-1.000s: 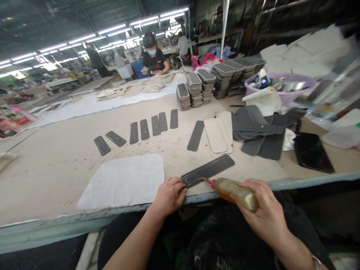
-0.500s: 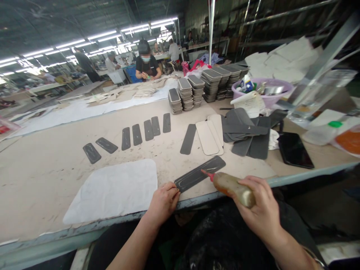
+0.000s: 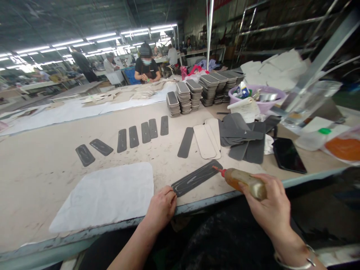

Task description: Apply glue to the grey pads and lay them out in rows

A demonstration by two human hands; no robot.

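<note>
My left hand (image 3: 162, 204) is closed on the near left end of a dark grey rounded strip (image 3: 197, 177), pinching it at the table edge. Wet-looking streaks of glue run along the strip's upper face. In my right hand (image 3: 271, 204) is a squeeze glue bottle (image 3: 246, 182), tipped to the left, with amber liquid inside. Its red nozzle points at the strip's far right end, touching or just above it. A white rounded sheet (image 3: 107, 197) lies left of my left hand.
Several glue-streaked strips (image 3: 133, 136) lie in a row beyond. Cream pieces (image 3: 204, 141) and dark grey pieces (image 3: 240, 129) lie to the right, near a black phone (image 3: 289, 155). Stacked pieces (image 3: 184, 98) and a purple basin (image 3: 270, 107) stand behind. A co-worker (image 3: 146, 67) sits across the table.
The glue bottle has moved right along the strip to its far end. More glue streaks show on the strip. My left hand still holds its near end, and the view has shifted slightly.
</note>
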